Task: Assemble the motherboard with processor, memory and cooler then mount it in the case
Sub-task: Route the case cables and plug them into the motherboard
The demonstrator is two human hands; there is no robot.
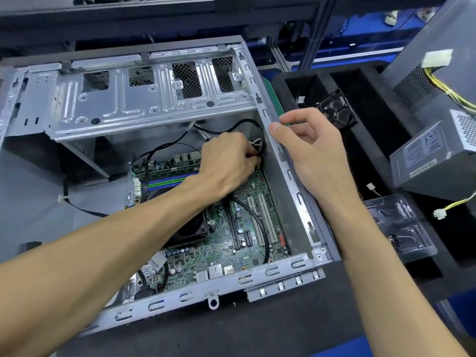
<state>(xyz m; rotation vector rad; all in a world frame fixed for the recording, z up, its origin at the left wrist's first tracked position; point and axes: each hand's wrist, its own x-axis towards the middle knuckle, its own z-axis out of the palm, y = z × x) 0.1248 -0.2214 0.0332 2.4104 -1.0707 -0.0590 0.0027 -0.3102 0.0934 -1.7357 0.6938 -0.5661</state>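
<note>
We see the board (221, 228) already lying in the case (291, 181) at frame centre, its long axis running from lower left to upper right. Our left hand (226, 161) is curled at the board's upper right corner, fingers apparently pinching a black cable (260, 132); the header it must reach lies just below that hand, we judge. Our right hand (309, 143) grips the case's right wall, thumb on the rim, farther from the board.

Power supplies (435, 161) right; hard drive (337, 109) in black tray (288, 81).
</note>
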